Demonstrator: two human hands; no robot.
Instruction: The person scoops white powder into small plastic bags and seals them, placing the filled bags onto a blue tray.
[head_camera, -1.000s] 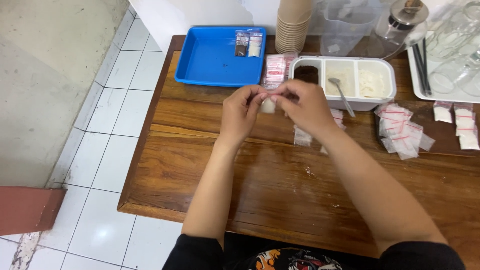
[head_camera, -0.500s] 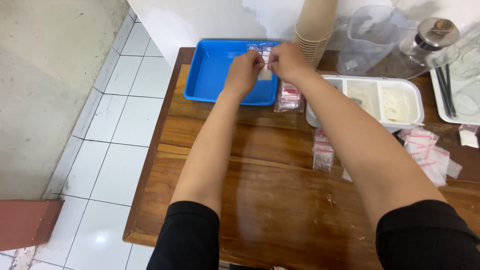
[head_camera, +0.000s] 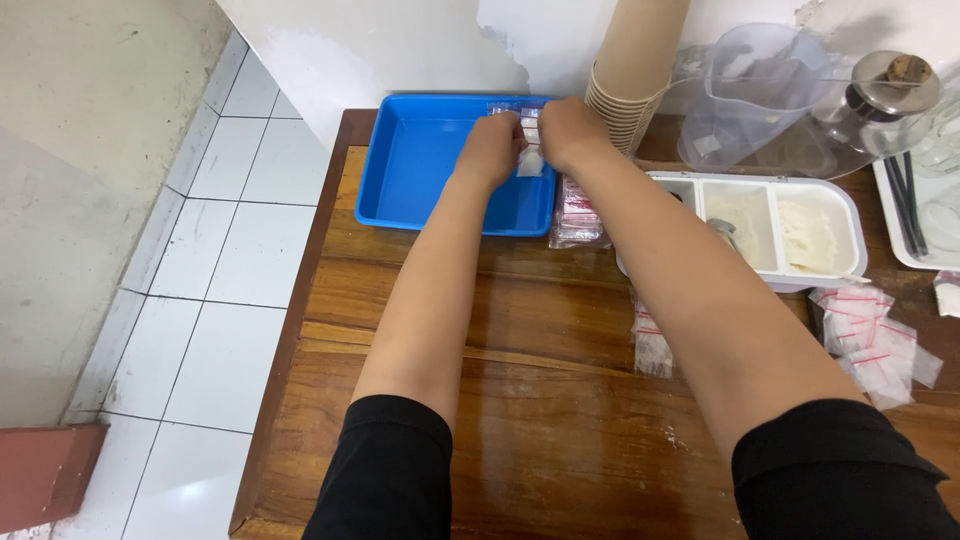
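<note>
Head view: the left hand (head_camera: 487, 150) and right hand (head_camera: 566, 132) are both pinched shut on a small clear bag (head_camera: 529, 162), apparently powder-filled, over the blue tray (head_camera: 430, 190) at the table's far edge; an unsealed strip risks spillage.

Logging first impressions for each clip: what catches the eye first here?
Both hands, left hand and right hand, meet over the blue tray at the table's far edge, pinching a small clear bag. Right of them rise stacked paper cups, with a white divided container beside.
</note>
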